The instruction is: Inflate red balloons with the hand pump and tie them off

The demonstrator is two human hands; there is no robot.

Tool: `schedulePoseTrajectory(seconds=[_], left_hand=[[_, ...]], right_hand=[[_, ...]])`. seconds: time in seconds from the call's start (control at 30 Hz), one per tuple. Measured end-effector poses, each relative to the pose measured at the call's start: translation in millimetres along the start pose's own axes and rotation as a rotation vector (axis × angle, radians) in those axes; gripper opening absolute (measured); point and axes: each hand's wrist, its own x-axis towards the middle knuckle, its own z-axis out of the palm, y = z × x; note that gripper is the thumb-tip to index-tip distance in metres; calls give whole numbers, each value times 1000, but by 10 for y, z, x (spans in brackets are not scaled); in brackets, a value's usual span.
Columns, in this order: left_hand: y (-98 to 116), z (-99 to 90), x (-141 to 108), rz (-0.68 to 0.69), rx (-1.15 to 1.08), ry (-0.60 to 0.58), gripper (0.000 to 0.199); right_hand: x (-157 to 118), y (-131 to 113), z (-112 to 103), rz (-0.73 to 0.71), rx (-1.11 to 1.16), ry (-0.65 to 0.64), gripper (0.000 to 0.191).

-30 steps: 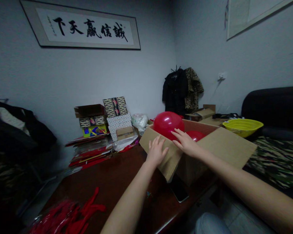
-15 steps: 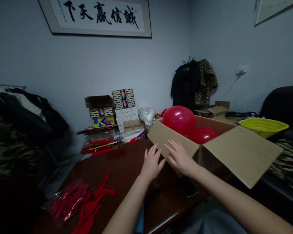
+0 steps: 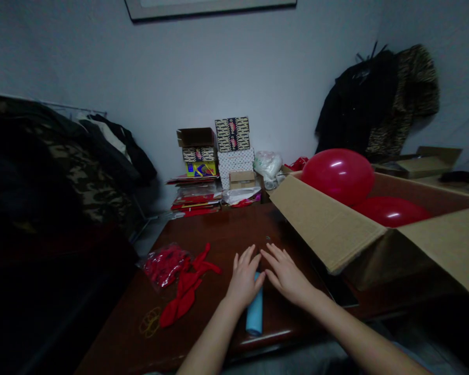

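Side by side over the table, my left hand (image 3: 244, 278) and my right hand (image 3: 285, 273) have their fingers stretched out and hold nothing. Partly under the left hand lies a light blue cylinder (image 3: 254, 315), its far end hidden by the fingers. To the left are several loose red balloons (image 3: 183, 294), uninflated, beside a clear plastic bag of red ones (image 3: 164, 264). On the right, an open cardboard box (image 3: 328, 224) contains inflated red balloons (image 3: 338, 176), two of them visible.
Thin yellow loops (image 3: 150, 322) lie on the dark wooden table (image 3: 226, 226), left of my hands. A dark flat phone-like object (image 3: 342, 291) is below the box flap. Stacked boxes (image 3: 234, 161) stand at the back; clothes hang on a rack (image 3: 101, 182) at left.
The view has turned left and down, so the box appears farther right. My hands no longer overlap the box flap and are over the table by the blue cylinder, still open.
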Motion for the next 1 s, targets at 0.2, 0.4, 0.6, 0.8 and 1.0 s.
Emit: schedulePoseTrajectory(seconds=[0.2, 0.4, 0.6, 0.8, 1.0], left_hand=[[-380, 96, -523, -126, 40, -18, 46], [-688, 91, -939, -237, 157, 2, 40], [-999, -111, -1231, -466, 468, 136, 36], [-1252, -242, -1436, -576, 545, 85, 21], [-1234, -317, -1408, -450, 377, 112, 22]], right_hand=[[11, -240, 476, 4, 54, -124, 53], [35, -517, 813, -14, 65, -211, 55], [81, -723, 949, -54, 74, -243, 50], [147, -829, 1026, -83, 80, -235, 44], [183, -884, 1051, -90, 86, -235, 47]])
